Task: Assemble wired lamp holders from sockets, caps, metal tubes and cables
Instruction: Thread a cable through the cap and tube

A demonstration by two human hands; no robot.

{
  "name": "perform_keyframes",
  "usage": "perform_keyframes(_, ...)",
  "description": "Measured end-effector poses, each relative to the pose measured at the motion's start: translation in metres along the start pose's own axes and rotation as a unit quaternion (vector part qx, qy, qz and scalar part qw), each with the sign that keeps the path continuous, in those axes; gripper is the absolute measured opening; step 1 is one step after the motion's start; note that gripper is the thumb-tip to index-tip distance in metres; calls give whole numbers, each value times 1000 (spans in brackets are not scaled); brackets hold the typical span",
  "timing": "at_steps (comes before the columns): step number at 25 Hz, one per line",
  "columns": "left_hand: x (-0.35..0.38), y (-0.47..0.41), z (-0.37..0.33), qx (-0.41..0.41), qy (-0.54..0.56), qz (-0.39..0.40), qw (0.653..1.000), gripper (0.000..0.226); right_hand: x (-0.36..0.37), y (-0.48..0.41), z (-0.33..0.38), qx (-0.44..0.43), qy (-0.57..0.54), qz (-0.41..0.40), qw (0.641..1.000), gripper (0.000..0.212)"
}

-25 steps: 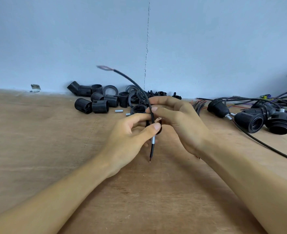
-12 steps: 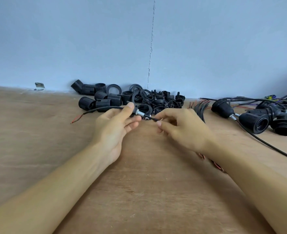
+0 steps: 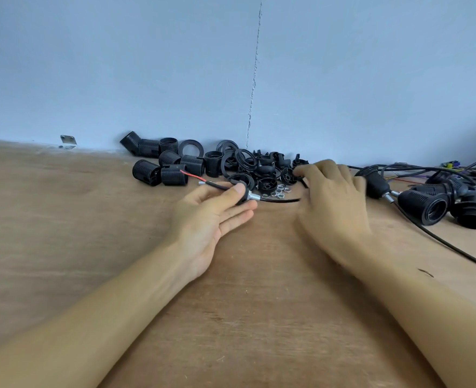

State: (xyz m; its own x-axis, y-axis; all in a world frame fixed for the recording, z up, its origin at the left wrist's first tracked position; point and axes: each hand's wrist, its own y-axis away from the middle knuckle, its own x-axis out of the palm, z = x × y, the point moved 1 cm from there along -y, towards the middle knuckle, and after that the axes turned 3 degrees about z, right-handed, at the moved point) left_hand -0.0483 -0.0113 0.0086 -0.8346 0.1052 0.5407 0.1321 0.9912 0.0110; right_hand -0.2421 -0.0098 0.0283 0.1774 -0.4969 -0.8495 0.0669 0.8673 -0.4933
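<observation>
Here, over plywood [image 3: 63, 219] by blue wall [image 3: 119, 65], left hand [image 3: 211, 217] and right hand [image 3: 332, 203] hold cable [image 3: 279, 200]

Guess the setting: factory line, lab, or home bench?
Probably a small workshop or home piecework bench: bare plywood tabletop against a plain painted wall, a loose pile of black threaded sockets, and finished wired lamp holders heaped at the right.

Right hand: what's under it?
The black cable, pinched by the left hand, runs under the right hand. Its course beneath and what the fingertips touch in the cap pile are covered.
</observation>
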Motion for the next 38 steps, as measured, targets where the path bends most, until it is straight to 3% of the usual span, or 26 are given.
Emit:
perform_keyframes(2,3,4,4,17,-30,16,999,20,-1,11,23,20,-187,-24,982,9)
perform_keyframes(3,5,6,5,26,-36,21,999,17,0,16,33,66,-292,-8,954,15)
perform_keyframes(5,7,9,5,45,-41,22,998,17,1,22,45,175,-465,26,868,36)
perform_keyframes(7,8,10,3,60,-30,20,998,24,-2,23,50,237,-586,76,771,41)
perform_keyframes(10,9,10,-2,54,0,20,998,22,-6,24,58,266,-682,221,644,46)
perform_keyframes(13,7,5,-10,55,36,-11,998,9,-5,23,58,287,-715,280,572,46)
perform_keyframes(16,7,5,-13,59,35,0,998,5,-3,24,59,273,-724,313,551,54)
perform_keyframes(18,8,7,-9,66,-4,9,998,5,-3,22,57,266,-736,269,561,52)
perform_keyframes(23,3,6,-11,25,27,6,999,7,-5,15,49,160,-701,156,677,36)
perform_keyframes(25,-1,3,-13,7,50,0,999,11,-7,13,46,144,-690,120,699,36)
perform_keyframes(28,-1,4,-12,7,49,19,999,12,-5,11,42,192,-715,112,663,37)
perform_keyframes(31,5,6,-4,15,32,26,999,20,-1,11,41,212,-734,196,615,37)
perform_keyframes(35,6,6,1,48,-84,9,995,19,3,13,44,187,-745,254,588,23)
perform_keyframes(38,4,4,2,58,-131,-10,990,18,3,12,43,207,-779,268,528,17)
